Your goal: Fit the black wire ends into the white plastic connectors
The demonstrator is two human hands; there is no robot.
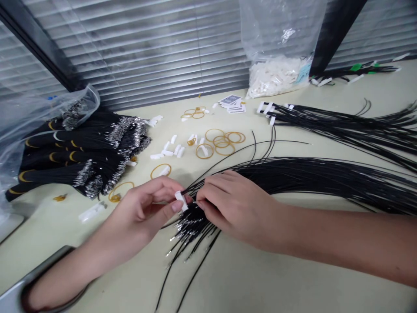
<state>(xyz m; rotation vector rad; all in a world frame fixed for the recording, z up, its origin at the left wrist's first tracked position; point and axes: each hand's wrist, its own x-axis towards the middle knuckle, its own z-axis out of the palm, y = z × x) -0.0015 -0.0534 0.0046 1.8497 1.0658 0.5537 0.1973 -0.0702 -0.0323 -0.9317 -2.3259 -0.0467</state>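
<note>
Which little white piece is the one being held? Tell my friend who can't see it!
Find the thick black wire bundle sweeping in from the right and follow it to its silver-tipped ends. Beside them, the left hand pinches a small white connector. Unlike the white pieces lying loose on the table, this one is in a hand.

White connector, black wires, silver tips; amber rubber bands; pale green table

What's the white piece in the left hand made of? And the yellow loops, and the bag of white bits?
White piece: probably plastic; smooth, plain white, straight-edged.
Yellow loops: likely rubber; dullish, thin like elastic bands.
Bag: seems thin plastic; see-through and shiny, with bright glints.
</note>
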